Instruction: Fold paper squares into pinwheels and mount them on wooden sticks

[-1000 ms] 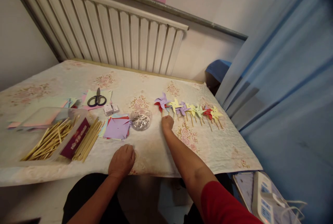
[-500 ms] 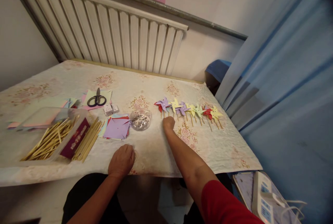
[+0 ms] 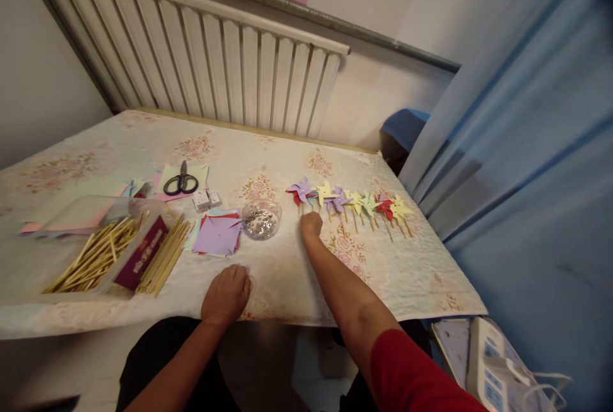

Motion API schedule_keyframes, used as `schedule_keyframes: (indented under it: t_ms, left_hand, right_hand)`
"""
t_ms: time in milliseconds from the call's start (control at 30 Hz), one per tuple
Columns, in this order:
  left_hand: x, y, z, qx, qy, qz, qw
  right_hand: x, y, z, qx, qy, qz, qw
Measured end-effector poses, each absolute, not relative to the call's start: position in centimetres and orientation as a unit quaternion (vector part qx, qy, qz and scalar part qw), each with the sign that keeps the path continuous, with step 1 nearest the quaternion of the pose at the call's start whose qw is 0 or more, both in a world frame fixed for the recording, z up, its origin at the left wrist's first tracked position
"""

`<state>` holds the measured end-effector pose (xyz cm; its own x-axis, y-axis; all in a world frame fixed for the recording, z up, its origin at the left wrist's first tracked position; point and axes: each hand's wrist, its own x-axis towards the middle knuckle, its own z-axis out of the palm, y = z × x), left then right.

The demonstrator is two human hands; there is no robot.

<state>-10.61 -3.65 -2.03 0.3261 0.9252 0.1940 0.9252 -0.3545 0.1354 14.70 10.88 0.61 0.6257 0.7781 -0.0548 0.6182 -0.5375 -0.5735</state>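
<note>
My right hand [image 3: 311, 225] reaches across the flowered tablecloth [image 3: 412, 274], fingers closed at the lower end of the stick of a purple and red paper pinwheel [image 3: 301, 189]. That pinwheel lies flat at the left end of a row of several pinwheels [image 3: 357, 202] in yellow, purple, green and red. My left hand [image 3: 227, 293] rests as a loose fist near the table's front edge, holding nothing I can see. A clear bowl of shiny small pieces [image 3: 261, 220] sits just left of my right hand.
Purple paper squares [image 3: 218, 235], loose wooden sticks [image 3: 167, 255], a clear box of sticks [image 3: 93, 257], scissors [image 3: 181, 181] and a small white box [image 3: 207, 200] lie to the left. A radiator [image 3: 215, 67] stands behind, a blue curtain [image 3: 527, 144] at the right, a power strip [image 3: 493, 367] below.
The purple pinwheel, slightly raised a second ago, now lies flat in line with the row. My right hand stayed at its stick. My left hand has not moved.
</note>
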Motion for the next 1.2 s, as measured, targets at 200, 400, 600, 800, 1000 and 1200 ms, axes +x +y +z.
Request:
schedule_keyframes:
  t_ms: [200, 400, 600, 800, 1000, 1200]
  left_hand:
    - [-10.5, -3.7, -2.0, 0.819, 0.564, 0.101, -0.016]
    - [-10.5, -3.6, -2.0, 0.823, 0.557, 0.104, -0.024]
    - [-10.5, -3.6, -1.9, 0.822, 0.559, 0.103, -0.033]
    - [-10.5, -3.5, -2.1, 0.822, 0.56, 0.094, -0.038]
    - [-10.5, -3.6, -2.1, 0.822, 0.558, 0.103, -0.039]
    - [-10.5, -3.5, -2.0, 0.821, 0.559, 0.105, -0.035]
  right_hand:
    - [14.5, 10.5, 0.4, -0.86, -0.421, 0.139, 0.252]
    - [15.5, 8.5, 0.3, -0.855, -0.45, 0.104, 0.235]
    - [17.3, 6.5, -0.2, -0.845, -0.486, 0.081, 0.209]
    - [17.5, 6.0, -0.4, -0.83, -0.534, 0.05, 0.157]
    - [17.7, 5.8, -0.5, -0.832, -0.534, 0.032, 0.148]
    - [17.5, 6.3, -0.6, -0.847, -0.502, 0.036, 0.17]
